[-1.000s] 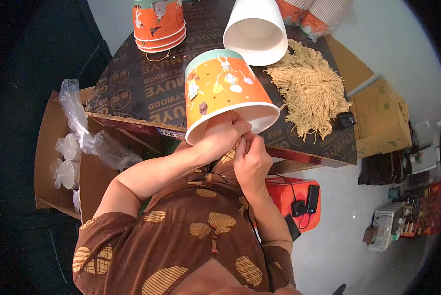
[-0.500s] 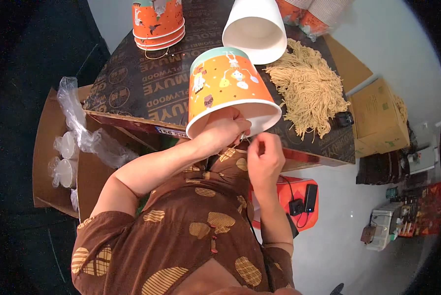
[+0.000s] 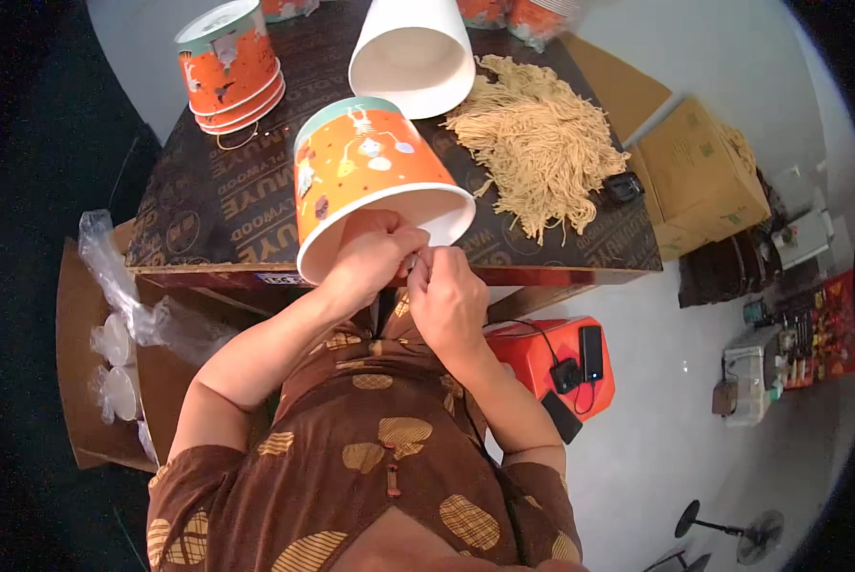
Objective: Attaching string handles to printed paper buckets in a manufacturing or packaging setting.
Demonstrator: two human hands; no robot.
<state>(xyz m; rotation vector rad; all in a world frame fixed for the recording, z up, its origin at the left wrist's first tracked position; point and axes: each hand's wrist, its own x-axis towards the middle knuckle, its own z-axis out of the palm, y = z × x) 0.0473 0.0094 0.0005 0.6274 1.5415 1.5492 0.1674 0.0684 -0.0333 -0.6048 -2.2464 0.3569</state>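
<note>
An orange patterned paper bucket [image 3: 375, 157] with a pale green base lies tipped at the table's front edge, its white mouth toward me. My left hand [image 3: 375, 255] reaches in at the mouth, its fingers bent and closed by the rim. Just outside the rim, my right hand [image 3: 447, 296] is pinched closed against the left fingertips. A thin cord runs between the two hands; most of it is hidden by the fingers. Behind the bucket, a plain white bucket [image 3: 413, 71] lies with its opening facing me. A heap of tan cords [image 3: 537, 148] spreads to the right.
Nested orange buckets [image 3: 227, 81] stand at the far left of the dark plywood table [image 3: 208, 214]. A small black object [image 3: 624, 187] sits by the cords. An open carton [image 3: 84, 362] is at lower left; a red stool [image 3: 542, 348] holding black devices is at right.
My right hand has come in against the left hand, and the cord seen between them is now mostly covered. The whole view has shifted, so the table's things appear farther left.
</note>
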